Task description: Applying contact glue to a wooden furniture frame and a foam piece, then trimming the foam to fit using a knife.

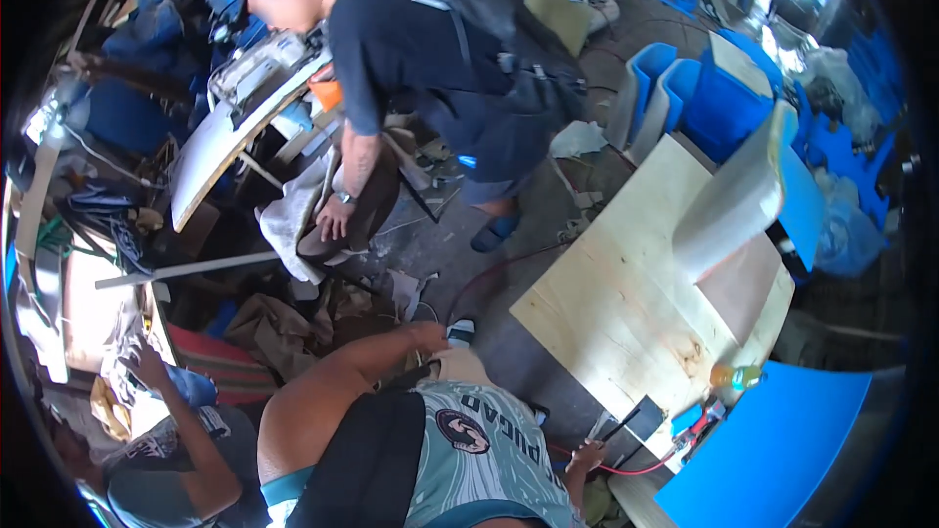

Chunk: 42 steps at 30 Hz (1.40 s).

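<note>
My left arm bends across the lower middle, and my left hand [424,337] is beside a beige piece [460,368] near my lap. Its fingers are too small and unclear to read. Low on the right, my right hand [587,456] is closed around a slim dark tool [622,423] whose kind I cannot make out. A red hose [631,472] curves close beside that hand. Just beyond the tool is a dark flat piece [647,418], at the near edge of a plywood-topped table [597,303].
A curved, pale padded panel [729,200] stands on the table, with a bottle [736,376] near its front edge and a blue sheet [773,440] beside it. Blue-and-white shells [650,98] stand behind. One person [411,49] bends over brown material [362,186]; another person [176,469] sits at lower left.
</note>
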Available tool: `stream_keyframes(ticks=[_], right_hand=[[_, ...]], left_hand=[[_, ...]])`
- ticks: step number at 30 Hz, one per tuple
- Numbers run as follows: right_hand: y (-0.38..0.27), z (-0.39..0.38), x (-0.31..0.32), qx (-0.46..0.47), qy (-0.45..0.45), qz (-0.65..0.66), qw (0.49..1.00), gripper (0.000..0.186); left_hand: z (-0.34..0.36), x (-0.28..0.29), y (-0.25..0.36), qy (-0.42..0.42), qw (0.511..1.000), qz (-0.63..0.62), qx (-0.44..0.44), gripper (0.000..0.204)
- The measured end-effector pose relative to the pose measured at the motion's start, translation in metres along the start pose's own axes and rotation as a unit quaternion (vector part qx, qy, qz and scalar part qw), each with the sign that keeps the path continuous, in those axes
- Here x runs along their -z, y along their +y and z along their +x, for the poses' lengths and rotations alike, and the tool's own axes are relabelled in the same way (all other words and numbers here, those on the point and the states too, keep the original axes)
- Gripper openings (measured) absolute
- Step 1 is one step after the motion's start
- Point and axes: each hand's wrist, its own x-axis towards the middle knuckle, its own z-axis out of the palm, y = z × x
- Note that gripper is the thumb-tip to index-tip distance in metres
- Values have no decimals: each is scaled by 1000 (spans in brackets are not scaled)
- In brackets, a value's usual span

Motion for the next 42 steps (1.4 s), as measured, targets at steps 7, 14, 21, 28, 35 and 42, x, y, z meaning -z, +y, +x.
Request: stream_keyframes(ticks=[7,14,21,28,35,42], right_hand=[[86,103,-48,-38,-281,209,936,21],[-69,-26,-134,235,14,-363,902,20],[-147,-1,-237,240,-43,-303,921,32],[-161,3,-317,216,-80,-218,948,32],[-125,-46,-335,89,-36,-176,980,31],[-129,-102,-334,-27,0,-162,986,35]], left_hand=[[2,51,-132,194,972,-19,128,44],[-18,134,-119,252,967,22,12,33],[-39,126,-72,116,981,-145,47,42],[-6,265,-14,85,972,-127,-176,41],[63,393,74,84,920,-66,-376,51],[102,459,212,151,840,-160,-496,52]])
